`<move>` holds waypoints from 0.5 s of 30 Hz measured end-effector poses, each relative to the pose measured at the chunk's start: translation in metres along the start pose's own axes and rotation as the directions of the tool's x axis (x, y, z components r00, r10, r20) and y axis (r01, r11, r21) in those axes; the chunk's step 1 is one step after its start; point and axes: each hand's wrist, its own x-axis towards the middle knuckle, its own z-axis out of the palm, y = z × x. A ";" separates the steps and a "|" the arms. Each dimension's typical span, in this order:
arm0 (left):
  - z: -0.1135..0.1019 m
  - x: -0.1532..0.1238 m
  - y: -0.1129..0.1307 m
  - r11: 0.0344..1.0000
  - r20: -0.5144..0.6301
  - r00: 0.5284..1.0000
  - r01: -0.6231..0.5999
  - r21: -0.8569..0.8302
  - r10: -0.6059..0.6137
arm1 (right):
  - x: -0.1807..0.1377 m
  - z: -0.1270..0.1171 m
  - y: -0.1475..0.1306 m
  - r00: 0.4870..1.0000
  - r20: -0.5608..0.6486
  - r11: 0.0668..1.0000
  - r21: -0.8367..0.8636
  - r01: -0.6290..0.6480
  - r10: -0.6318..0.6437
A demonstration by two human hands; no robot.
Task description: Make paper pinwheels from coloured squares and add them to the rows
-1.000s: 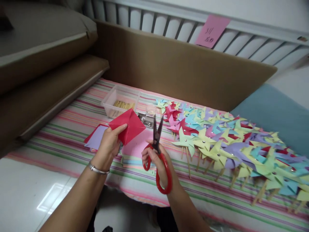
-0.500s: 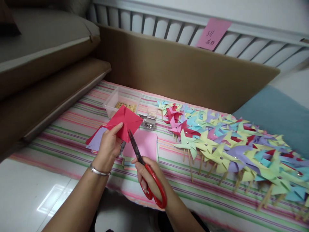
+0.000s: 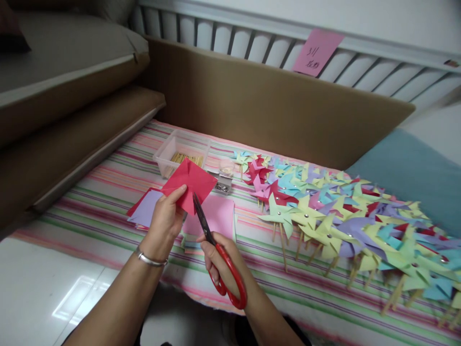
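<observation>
My left hand pinches a square of red paper by its near left side, the thumb lying on top. Crease or cut lines run from the paper's corners toward its middle. My right hand is closed round the red handles of a pair of scissors. The dark blades reach up to the paper's near corner and overlap it. Below them lies a stack of pink and other coloured sheets. Left of my left hand, purple and red sheets rest on the striped cloth.
A clear plastic box holds thin wooden sticks. Beside it stand a small box of metal fasteners and a small round tub. Many paper pinwheels on sticks fill the right of the striped cloth. A brown panel rises behind.
My left hand and the red paper have shifted slightly right and down, so the blades reach farther over the paper. My right hand has hardly moved.
</observation>
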 end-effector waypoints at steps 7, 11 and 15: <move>0.001 -0.001 0.000 1.000 -0.013 1.000 -0.008 -0.016 0.008 | 0.000 -0.002 0.003 1.000 0.011 1.000 0.009 0.007 -0.008; 0.002 -0.002 0.001 1.000 -0.021 1.000 -0.005 -0.004 0.004 | -0.001 -0.001 0.002 1.000 0.016 1.000 -0.001 0.016 -0.016; 0.002 -0.003 0.002 1.000 -0.026 1.000 -0.011 -0.012 0.010 | -0.002 0.001 -0.002 1.000 -0.011 1.000 -0.019 0.003 -0.003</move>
